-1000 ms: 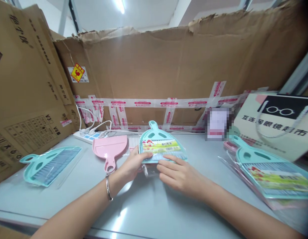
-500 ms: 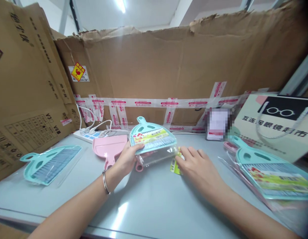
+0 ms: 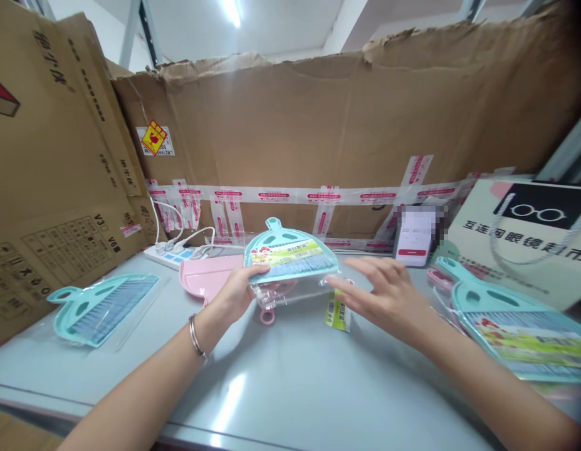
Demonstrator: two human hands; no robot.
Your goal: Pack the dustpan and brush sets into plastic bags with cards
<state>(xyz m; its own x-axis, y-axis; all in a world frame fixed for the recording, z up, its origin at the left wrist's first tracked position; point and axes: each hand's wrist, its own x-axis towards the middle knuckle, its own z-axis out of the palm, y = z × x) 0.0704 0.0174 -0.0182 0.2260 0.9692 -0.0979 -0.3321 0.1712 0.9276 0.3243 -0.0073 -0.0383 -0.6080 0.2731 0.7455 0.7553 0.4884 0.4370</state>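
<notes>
My left hand (image 3: 236, 289) is closed around the left edge of a mint-green hand brush (image 3: 290, 254) with blue bristles and a printed label strip, lifted above the table. Clear plastic film hangs below the brush. A pink ring handle (image 3: 267, 317) shows beneath it; whether it is inside the film I cannot tell. My right hand (image 3: 382, 297) is open at the right side of the film, fingers apart. Just left of its fingers is a yellow-green label card (image 3: 338, 311). Behind my left hand lies a pink dustpan (image 3: 208, 275), partly covered by it.
A bagged mint brush (image 3: 104, 310) lies at left. Bagged mint and pink sets (image 3: 511, 319) lie at right, before a paper carrier bag (image 3: 529, 238). A phone (image 3: 415, 235) leans at the back, near a power strip (image 3: 172, 254). Cardboard (image 3: 281, 125) walls the table's far side.
My right hand has opened and drawn a little away from the label card, its fingers now spread. My left hand still holds the brush. The view has shifted slightly.
</notes>
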